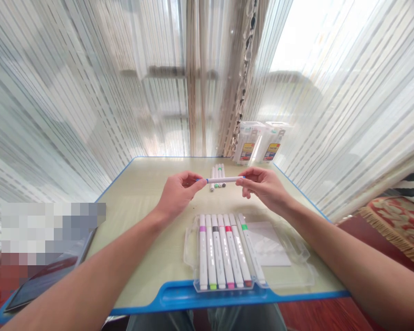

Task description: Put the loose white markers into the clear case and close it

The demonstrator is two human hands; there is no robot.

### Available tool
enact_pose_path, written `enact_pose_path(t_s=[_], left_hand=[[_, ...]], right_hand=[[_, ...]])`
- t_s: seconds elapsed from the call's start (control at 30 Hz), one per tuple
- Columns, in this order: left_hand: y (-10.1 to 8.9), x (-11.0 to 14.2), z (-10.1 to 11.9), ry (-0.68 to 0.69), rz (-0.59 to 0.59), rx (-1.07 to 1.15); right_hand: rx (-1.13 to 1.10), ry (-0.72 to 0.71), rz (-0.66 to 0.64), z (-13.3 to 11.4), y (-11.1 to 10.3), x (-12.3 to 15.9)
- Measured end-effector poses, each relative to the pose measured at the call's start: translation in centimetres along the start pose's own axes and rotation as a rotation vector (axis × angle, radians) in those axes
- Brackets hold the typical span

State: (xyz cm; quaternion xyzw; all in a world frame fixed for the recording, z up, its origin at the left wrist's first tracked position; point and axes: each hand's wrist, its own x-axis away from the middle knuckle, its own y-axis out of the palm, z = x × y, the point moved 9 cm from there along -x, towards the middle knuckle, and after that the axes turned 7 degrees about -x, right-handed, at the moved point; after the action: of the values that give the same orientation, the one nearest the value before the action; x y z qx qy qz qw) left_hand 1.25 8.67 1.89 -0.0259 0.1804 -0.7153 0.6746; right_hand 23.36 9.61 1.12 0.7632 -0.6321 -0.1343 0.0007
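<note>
A white marker with blue ends [224,179] is held level above the table, between my two hands. My left hand [181,191] pinches its left end, where a blue band shows. At the other end, my right hand [258,184] has thumb and fingers closed on the blue tip. Behind the held marker, several white markers [218,171] lie on the table. Nearer to me, an open clear plastic case [189,248] has several white markers [221,257] side by side, with purple, black, red and green bands. The green-banded marker [251,248] leans at the right of the row.
Two clear cases with labels [247,149] stand at the table's back right corner. White paper [271,246] lies beneath the case's clear lid [301,271]. The table [141,271] has a blue rim. A dark flat device [51,280] lies at left, partly pixelated. Striped curtains [158,105] hang behind.
</note>
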Motion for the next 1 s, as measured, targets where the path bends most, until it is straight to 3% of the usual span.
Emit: enact_pose_path(t_s=[1.0], left_hand=[[-0.42,-0.24,-0.73,-0.006,0.023,-0.006]], right_hand=[[0.043,-0.016,-0.028,-0.36,0.47,0.07]])
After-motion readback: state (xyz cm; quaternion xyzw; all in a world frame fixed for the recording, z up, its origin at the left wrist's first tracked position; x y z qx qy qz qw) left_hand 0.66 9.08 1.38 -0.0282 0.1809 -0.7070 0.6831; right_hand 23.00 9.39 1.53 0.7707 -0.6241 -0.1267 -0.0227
